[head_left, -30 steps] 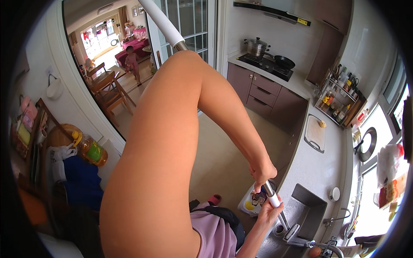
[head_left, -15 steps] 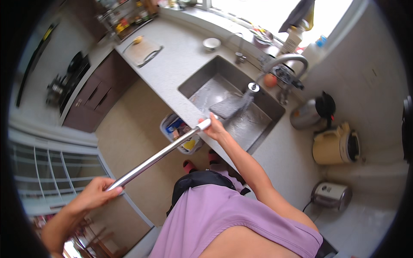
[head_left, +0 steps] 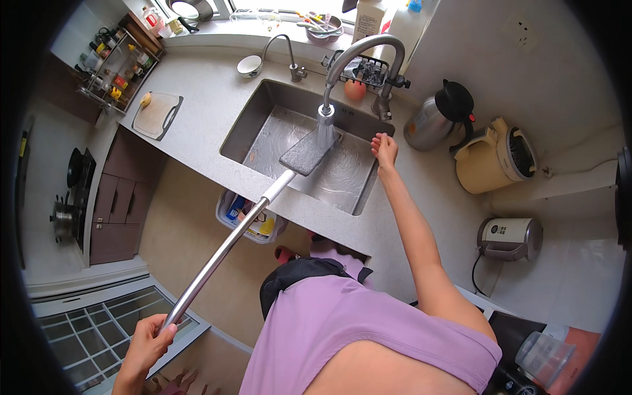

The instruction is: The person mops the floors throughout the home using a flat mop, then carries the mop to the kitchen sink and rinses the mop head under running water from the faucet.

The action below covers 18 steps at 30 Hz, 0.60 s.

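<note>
My left hand (head_left: 146, 343), at the lower left, is closed round the end of a long metal pole. It belongs to a flat mop (head_left: 227, 243), which slants up to the right over the counter's front edge. Its grey flat head (head_left: 309, 153) is inside the steel sink (head_left: 253, 131), under water running from the curved faucet (head_left: 325, 113). My right hand (head_left: 385, 150) holds nothing, its fingers loosely bent and partly apart. It hovers over the sink's right rim, just short of the faucet base (head_left: 382, 105).
An orange round fruit (head_left: 355, 90) and a black rack (head_left: 365, 69) sit behind the sink. To the right stand a steel jug (head_left: 431, 122), a cream appliance (head_left: 484, 161) and a kettle (head_left: 508, 238). A bowl (head_left: 249, 66) and cutting board (head_left: 157, 117) lie left; a bin (head_left: 253, 227) is below.
My right hand has let go of the pole and moved right, toward the faucet base. My left hand keeps hold, lower now, and the pole stands steeper. The view has shifted.
</note>
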Available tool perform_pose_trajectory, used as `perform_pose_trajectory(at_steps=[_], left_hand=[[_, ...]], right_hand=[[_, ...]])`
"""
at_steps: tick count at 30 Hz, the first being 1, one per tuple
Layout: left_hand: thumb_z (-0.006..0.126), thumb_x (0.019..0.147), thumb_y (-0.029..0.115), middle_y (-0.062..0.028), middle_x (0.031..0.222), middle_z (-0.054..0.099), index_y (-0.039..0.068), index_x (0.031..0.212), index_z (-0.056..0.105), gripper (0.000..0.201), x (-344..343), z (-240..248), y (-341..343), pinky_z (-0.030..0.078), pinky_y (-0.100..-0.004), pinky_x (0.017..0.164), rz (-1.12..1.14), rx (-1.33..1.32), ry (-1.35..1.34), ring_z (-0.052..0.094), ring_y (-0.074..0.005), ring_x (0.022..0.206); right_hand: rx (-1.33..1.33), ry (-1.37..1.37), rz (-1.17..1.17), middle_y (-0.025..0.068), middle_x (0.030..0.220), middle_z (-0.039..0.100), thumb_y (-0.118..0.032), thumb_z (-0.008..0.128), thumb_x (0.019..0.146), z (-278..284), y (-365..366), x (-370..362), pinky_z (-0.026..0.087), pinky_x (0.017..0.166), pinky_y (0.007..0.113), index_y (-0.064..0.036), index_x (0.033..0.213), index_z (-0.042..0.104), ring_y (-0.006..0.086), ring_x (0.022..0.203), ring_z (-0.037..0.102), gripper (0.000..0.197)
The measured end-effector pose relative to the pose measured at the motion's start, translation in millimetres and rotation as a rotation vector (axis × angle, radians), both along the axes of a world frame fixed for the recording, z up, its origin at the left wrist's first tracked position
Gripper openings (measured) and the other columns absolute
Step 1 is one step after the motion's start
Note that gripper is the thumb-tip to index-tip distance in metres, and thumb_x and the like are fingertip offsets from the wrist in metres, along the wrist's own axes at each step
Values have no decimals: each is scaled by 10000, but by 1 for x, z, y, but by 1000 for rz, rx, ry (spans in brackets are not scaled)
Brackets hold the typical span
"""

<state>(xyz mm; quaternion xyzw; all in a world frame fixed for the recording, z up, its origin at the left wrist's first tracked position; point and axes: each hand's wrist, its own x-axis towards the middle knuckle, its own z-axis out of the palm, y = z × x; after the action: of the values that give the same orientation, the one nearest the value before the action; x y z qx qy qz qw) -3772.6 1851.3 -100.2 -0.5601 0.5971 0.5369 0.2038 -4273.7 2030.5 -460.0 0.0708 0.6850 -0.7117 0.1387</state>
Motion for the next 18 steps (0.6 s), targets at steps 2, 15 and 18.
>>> perform_pose_trajectory(at_steps=[2,15,18], left_hand=[[544,774,174,51,542,390,5,858,540,188,2,-3,1,264,-165,406,-21,-27,-2,323,-26,449],[513,795,159,50,540,400,2,862,530,172,-1,-6,4,251,-163,387,-7,22,-21,329,-19,441],[508,797,154,51,541,405,-1,858,527,167,2,-9,8,252,-165,382,20,15,-21,332,-18,437]], right_hand=[[66,64,24,9,715,562,-312,414,853,16,1,-14,421,509,192,-69,841,552,70,606,524,280],[268,499,106,18,645,565,-217,414,849,75,-27,-38,426,537,221,-31,779,575,86,580,535,256],[-162,661,26,24,662,564,-155,407,854,164,-31,-24,414,538,193,-32,851,560,80,582,525,197]])
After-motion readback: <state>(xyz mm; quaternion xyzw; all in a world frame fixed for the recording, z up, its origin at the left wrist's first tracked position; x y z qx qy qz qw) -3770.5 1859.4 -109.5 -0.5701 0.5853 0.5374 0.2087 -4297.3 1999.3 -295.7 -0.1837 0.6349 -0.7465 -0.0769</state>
